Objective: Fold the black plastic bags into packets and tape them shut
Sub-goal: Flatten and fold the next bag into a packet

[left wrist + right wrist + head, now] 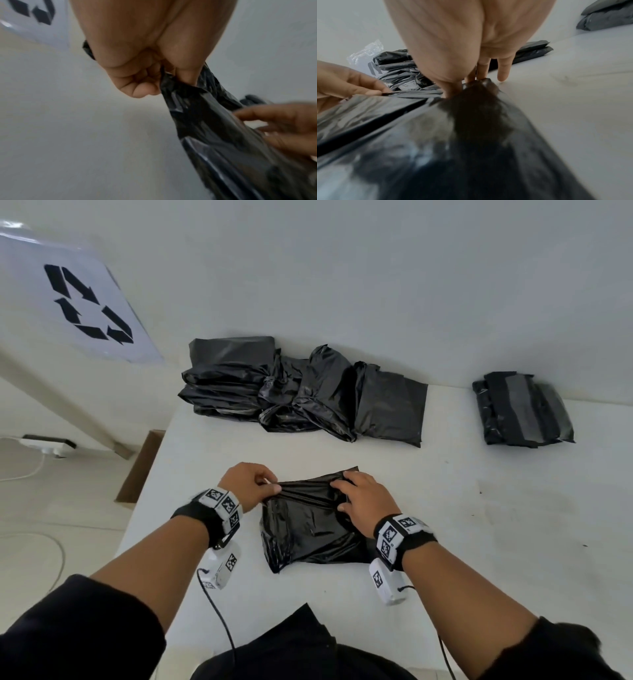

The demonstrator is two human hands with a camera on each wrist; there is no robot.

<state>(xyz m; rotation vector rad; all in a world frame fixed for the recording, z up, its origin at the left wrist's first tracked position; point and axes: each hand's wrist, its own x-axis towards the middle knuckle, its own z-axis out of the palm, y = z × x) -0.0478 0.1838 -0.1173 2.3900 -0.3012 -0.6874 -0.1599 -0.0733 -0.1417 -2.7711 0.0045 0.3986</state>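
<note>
Black crinkly plastic bag (310, 527), half folded, sits on the white worktop (479, 525) near the front edge. Left hand (248, 485) pinches its far-left corner; right hand (364, 501) grips the top edge, fingers curled into the plastic. Behind: heap of loose black bags (294, 392), plus a taped black packet (522, 410) far right.

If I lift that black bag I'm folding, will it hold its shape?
Probably not. The black bag looks thin and creased, bunching where the left hand pinches it, so likely floppy. Its glossy sheen suggests slipperiness; folds may spring open once the right hand lifts.
</note>
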